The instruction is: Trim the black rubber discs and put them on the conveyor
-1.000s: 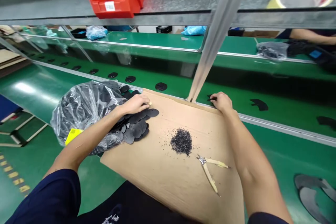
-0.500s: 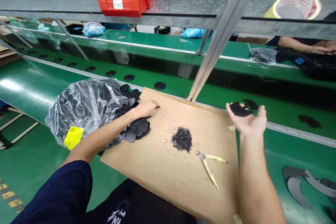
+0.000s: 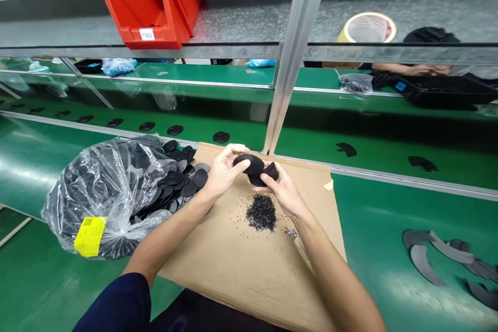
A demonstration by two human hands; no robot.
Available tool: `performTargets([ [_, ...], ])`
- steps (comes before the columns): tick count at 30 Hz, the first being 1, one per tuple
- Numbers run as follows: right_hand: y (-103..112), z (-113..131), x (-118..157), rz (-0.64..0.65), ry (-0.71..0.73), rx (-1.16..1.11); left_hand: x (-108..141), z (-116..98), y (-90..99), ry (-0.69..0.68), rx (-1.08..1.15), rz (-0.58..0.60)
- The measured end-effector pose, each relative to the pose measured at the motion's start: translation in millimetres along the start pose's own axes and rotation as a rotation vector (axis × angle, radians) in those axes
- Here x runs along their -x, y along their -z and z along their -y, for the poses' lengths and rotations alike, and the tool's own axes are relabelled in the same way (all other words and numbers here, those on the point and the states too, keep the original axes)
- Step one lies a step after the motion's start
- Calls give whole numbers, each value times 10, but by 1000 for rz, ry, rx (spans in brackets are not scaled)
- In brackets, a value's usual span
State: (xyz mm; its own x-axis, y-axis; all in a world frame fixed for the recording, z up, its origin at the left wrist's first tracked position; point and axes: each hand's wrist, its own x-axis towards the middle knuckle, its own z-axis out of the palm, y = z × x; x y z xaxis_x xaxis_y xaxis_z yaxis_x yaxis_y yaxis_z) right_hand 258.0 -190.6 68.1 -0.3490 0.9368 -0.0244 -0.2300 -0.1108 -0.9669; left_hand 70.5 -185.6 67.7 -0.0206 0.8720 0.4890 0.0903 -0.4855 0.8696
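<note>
My left hand (image 3: 223,170) is closed on a black oval disc (image 3: 251,164), thumb on its upper face. Right beside it, my right hand (image 3: 283,190) grips a black curved piece (image 3: 269,172) between thumb and fingers. The two parts meet or overlap; exactly how they touch is hidden by the fingers. Both are held above the brown cardboard sheet (image 3: 233,259). Below them lies a small heap of black bits (image 3: 261,212). The nippers (image 3: 291,232) rest on the cardboard, partly covered by my right forearm.
At left, a clear plastic bag (image 3: 105,181) spills black discs (image 3: 175,179). Grey and black curved pieces (image 3: 426,264) lie at right. A metal post (image 3: 286,62) rises behind the cardboard. A red bin (image 3: 151,5) and a tape roll (image 3: 369,28) sit overhead. Across the line, another person's hands (image 3: 428,70) show.
My left hand has come away from the disc pile with a disc. My right hand has moved in from the right with its curved piece, and both now meet over the cardboard.
</note>
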Motion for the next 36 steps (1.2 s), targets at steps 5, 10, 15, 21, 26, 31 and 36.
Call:
performTargets([
  [5,-33,-24,44,-52,7,14,165,-11,-270,-14,-188,-63],
  [10,-32,-53,50,-21,-54,9,227,55,-237,-30,-342,-109],
  [15,-24,-66,7,-56,-90,-11,185,75,-160,-122,-422,-86],
  [21,-12,-63,-10,-60,-26,0,177,40,-156,-192,-514,-62],
  [26,-23,-62,-1,-114,37,116,221,37,-202,-271,-576,-82],
  [31,-19,-43,20,-104,101,189,224,31,-205,-333,-562,-84],
  [36,5,-12,52,-103,107,262,211,-16,-181,-365,-518,-43],
])
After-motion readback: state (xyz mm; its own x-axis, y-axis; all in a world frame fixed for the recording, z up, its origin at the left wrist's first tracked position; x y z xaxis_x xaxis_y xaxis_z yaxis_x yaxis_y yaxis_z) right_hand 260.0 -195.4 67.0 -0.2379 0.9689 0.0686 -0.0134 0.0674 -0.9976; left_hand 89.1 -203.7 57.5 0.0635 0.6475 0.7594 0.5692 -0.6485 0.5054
